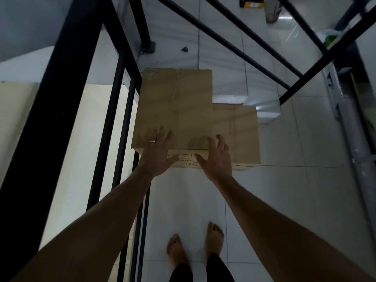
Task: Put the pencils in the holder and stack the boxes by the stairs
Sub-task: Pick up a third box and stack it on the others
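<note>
White tiled floor fills most of the frame; black metal stair frame runs down the left side, w/ diagonal bars across the upper right. Center frame: upper cardboard box, plain brown, tape seam down the middle, sits on top of a lower cardboard box that sticks out to the right, same brown, printed marks on near side. Left hand spread flat on upper box's near edge, ring on one finger. Right hand fingers spread, curled over near right corner. Bare feet at bottom center.
</note>
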`<state>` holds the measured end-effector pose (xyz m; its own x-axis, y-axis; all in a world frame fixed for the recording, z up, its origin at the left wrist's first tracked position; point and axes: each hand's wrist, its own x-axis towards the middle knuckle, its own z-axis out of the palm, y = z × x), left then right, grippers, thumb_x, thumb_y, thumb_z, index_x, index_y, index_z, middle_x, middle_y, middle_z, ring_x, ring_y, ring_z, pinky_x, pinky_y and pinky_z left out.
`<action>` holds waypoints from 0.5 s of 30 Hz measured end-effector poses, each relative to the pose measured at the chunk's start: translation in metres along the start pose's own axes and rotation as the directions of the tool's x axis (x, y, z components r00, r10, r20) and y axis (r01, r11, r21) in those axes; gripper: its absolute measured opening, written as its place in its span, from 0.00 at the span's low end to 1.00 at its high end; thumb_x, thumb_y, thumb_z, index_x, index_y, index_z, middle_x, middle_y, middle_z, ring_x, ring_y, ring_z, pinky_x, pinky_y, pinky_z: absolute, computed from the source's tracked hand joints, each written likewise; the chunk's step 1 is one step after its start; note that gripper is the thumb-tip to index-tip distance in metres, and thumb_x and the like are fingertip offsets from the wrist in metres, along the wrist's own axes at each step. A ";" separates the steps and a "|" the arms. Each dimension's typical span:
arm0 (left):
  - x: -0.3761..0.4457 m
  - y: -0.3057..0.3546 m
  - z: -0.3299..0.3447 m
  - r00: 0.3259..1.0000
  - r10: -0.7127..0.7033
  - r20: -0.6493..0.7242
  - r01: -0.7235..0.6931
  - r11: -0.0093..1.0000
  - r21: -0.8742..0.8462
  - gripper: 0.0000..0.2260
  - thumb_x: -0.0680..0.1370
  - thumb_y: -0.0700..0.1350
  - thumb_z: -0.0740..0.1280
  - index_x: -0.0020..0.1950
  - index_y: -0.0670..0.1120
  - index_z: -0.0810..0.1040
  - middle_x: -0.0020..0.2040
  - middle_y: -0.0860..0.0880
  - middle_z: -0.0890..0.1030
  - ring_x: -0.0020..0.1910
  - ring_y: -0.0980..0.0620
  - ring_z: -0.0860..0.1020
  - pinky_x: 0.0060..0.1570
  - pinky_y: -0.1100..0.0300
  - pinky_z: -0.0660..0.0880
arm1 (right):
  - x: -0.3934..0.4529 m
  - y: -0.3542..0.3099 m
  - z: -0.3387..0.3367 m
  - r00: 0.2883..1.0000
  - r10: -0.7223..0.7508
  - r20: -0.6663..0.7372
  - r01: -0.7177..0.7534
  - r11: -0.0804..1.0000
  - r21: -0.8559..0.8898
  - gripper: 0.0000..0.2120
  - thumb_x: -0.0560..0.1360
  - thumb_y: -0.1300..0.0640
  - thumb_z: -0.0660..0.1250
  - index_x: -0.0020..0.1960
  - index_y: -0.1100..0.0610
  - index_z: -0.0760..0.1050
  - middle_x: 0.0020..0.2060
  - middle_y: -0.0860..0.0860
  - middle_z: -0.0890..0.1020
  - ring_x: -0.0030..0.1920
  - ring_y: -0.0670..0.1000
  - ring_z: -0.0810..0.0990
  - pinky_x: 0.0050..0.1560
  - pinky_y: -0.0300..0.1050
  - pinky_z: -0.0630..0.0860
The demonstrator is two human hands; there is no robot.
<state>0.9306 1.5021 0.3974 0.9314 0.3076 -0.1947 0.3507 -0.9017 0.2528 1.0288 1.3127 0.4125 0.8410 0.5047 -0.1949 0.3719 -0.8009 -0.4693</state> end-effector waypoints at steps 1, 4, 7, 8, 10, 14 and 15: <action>-0.008 0.010 -0.006 1.000 0.000 -0.012 0.000 1.000 -0.018 0.40 0.75 0.67 0.59 0.80 0.46 0.52 0.80 0.41 0.47 0.78 0.39 0.45 0.73 0.44 0.39 | -0.008 -0.002 -0.011 1.000 -0.001 -0.010 0.001 1.000 -0.011 0.35 0.74 0.41 0.68 0.74 0.55 0.60 0.74 0.59 0.58 0.70 0.61 0.63 0.65 0.56 0.70; -0.029 0.046 -0.032 0.999 0.035 -0.039 -0.038 0.996 -0.076 0.40 0.76 0.67 0.60 0.79 0.46 0.52 0.80 0.42 0.48 0.78 0.40 0.47 0.73 0.41 0.46 | -0.036 -0.006 -0.049 0.999 0.001 -0.052 -0.002 1.000 -0.026 0.34 0.75 0.41 0.66 0.74 0.56 0.61 0.74 0.59 0.58 0.70 0.62 0.63 0.65 0.57 0.68; -0.048 0.086 -0.067 0.993 0.101 -0.061 -0.108 0.986 -0.125 0.40 0.76 0.67 0.59 0.80 0.48 0.50 0.80 0.43 0.46 0.78 0.44 0.44 0.73 0.42 0.48 | -0.072 -0.008 -0.093 0.994 0.018 -0.104 -0.022 0.999 -0.029 0.32 0.76 0.40 0.64 0.73 0.56 0.62 0.73 0.59 0.61 0.69 0.61 0.65 0.64 0.57 0.69; -0.054 0.100 -0.078 0.989 0.132 -0.072 -0.140 0.982 -0.124 0.39 0.77 0.67 0.58 0.80 0.48 0.50 0.80 0.44 0.46 0.79 0.44 0.44 0.73 0.42 0.48 | -0.084 -0.007 -0.107 0.992 0.032 -0.123 -0.036 0.999 -0.027 0.31 0.77 0.40 0.63 0.73 0.56 0.63 0.73 0.59 0.62 0.68 0.61 0.65 0.64 0.57 0.69; -0.070 0.131 -0.099 0.976 0.202 -0.078 -0.210 0.971 -0.110 0.38 0.77 0.67 0.56 0.80 0.48 0.49 0.80 0.44 0.47 0.79 0.43 0.46 0.73 0.40 0.48 | -0.113 -0.003 -0.138 0.984 0.077 -0.161 -0.081 0.997 -0.019 0.31 0.77 0.40 0.62 0.73 0.56 0.63 0.73 0.59 0.63 0.68 0.61 0.66 0.65 0.57 0.69; -0.098 0.190 -0.127 0.942 0.335 -0.037 -0.337 0.939 -0.067 0.37 0.76 0.69 0.47 0.80 0.49 0.50 0.80 0.43 0.52 0.78 0.42 0.48 0.73 0.36 0.49 | -0.170 0.013 -0.191 0.956 0.153 -0.249 -0.162 0.987 -0.018 0.30 0.77 0.40 0.62 0.72 0.55 0.64 0.72 0.58 0.64 0.67 0.60 0.67 0.63 0.56 0.69; -0.105 0.207 -0.133 0.927 0.374 -0.029 -0.375 0.925 -0.057 0.38 0.75 0.69 0.47 0.80 0.49 0.50 0.80 0.43 0.52 0.78 0.42 0.48 0.73 0.36 0.49 | -0.188 0.020 -0.205 0.945 0.173 -0.278 -0.185 0.983 -0.016 0.29 0.77 0.40 0.62 0.72 0.55 0.65 0.71 0.57 0.64 0.66 0.60 0.67 0.62 0.56 0.69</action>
<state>0.9178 1.3238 0.5961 0.9973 -0.0437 -0.0588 -0.0196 -0.9326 0.3605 0.9589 1.1360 0.6159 0.9682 0.2487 -0.0263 0.2163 -0.8853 -0.4116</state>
